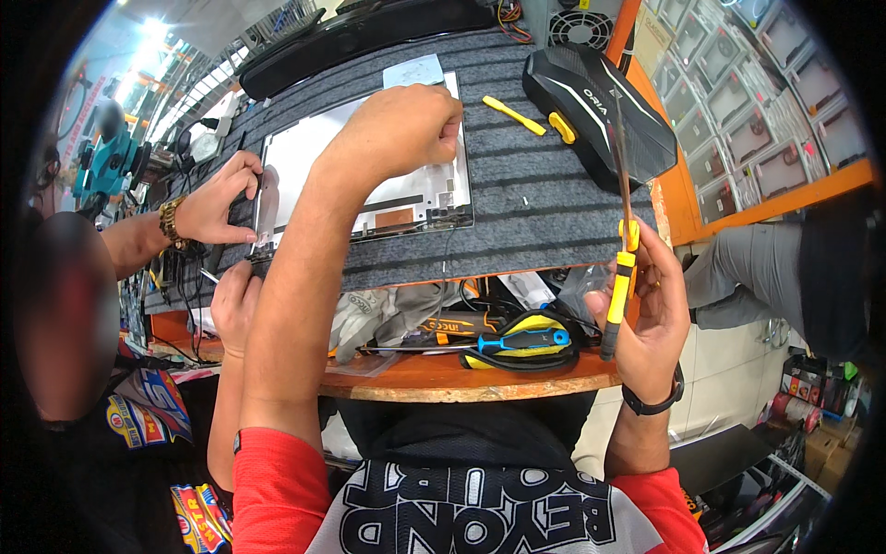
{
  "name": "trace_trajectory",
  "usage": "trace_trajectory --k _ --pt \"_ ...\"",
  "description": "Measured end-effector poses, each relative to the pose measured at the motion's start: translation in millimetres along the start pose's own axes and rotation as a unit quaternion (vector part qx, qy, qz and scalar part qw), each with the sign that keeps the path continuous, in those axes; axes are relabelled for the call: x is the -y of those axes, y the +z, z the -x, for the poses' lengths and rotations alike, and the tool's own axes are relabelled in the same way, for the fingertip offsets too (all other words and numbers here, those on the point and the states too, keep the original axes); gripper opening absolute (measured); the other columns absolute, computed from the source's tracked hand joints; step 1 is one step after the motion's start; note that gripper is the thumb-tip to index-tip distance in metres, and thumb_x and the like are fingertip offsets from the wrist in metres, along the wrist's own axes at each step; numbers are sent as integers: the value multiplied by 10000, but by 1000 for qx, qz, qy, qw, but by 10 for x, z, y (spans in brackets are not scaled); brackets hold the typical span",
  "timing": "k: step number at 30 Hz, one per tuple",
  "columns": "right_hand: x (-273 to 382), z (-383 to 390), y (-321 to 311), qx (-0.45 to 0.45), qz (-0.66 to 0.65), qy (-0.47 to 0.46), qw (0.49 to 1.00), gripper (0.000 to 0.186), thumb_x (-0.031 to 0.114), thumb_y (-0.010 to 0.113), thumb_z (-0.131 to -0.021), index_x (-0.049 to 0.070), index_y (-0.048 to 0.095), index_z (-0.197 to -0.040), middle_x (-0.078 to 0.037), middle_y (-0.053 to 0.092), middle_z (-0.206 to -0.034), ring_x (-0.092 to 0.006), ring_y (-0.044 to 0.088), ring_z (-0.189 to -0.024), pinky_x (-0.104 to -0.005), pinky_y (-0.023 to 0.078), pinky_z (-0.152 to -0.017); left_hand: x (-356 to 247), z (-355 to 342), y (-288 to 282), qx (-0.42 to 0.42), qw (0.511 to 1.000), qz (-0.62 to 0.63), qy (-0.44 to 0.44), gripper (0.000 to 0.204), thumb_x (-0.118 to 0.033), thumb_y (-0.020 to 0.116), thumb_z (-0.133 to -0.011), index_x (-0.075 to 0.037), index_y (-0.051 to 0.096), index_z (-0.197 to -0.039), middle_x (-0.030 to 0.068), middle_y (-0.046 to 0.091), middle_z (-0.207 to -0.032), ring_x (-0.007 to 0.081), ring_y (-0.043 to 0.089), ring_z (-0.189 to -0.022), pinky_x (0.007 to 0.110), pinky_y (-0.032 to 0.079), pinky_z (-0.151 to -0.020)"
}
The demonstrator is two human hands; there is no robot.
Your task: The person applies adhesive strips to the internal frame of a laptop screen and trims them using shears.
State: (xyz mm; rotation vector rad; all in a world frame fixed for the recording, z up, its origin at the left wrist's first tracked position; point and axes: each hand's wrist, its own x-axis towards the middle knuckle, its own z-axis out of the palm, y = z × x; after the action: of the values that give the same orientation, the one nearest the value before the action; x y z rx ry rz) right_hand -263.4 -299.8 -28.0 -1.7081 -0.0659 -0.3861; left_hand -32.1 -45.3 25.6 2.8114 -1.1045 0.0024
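Left hand [406, 131], grip unclear, panel [303, 152] partly covered

White panel [309, 148] lies on grey mat [540, 226], yellow-black tool [619, 291] held apart.

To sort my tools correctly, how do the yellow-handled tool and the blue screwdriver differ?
The yellow-handled tool is in the right hand; the blue screwdriver lies unheld. The yellow-handled tool points up the picture; the blue screwdriver runs across it. Both have brightly coloured handles.
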Motion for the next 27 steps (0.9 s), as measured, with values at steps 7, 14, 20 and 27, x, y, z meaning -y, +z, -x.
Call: trace_trajectory --k 7,14,20,27 --pt "8 -1 -1 0 12 1 1000 768 16 887 -850 -20 531 -1529 -131 637 -1333 -206 647 -1216 -336 513 -1051 77 -8 -69 48 998 38 -11 162 -161 737 -835 -20 735 -914 163 764 -921 349 743 -869 436 574 -811" --pt "10 -1 11 -1 1 -5 1000 769 -13 880 -845 -25 527 -1528 -128 635 -1337 -204 647 -1217 -336 515 -1050 83 7 -122 63 994 90 -13 157 -128 760 -817 -1 732 -904 163 766 -887 307 751 -863 399 582 -835" --pt "-4 6 18 -9 0 -3 1000 771 -7 882 -846 -28 526 -1530 -126 638 -1333 -201 648 -1199 -337 515 -1045 134 22 -133 84 981 173 -6 168 -107 769 -814 12 733 -926 110 766 -862 211 738 -848 352 584 -846" --pt "-9 16 4 -10 4 5 1000 770 24 893 -846 -17 537 -1528 -128 638 -1348 -199 647 -1195 -333 515 -1036 169 6 -134 78 976 202 -9 180 -109 774 -816 15 742 -943 91 774 -876 175 728 -847 332 581 -844"
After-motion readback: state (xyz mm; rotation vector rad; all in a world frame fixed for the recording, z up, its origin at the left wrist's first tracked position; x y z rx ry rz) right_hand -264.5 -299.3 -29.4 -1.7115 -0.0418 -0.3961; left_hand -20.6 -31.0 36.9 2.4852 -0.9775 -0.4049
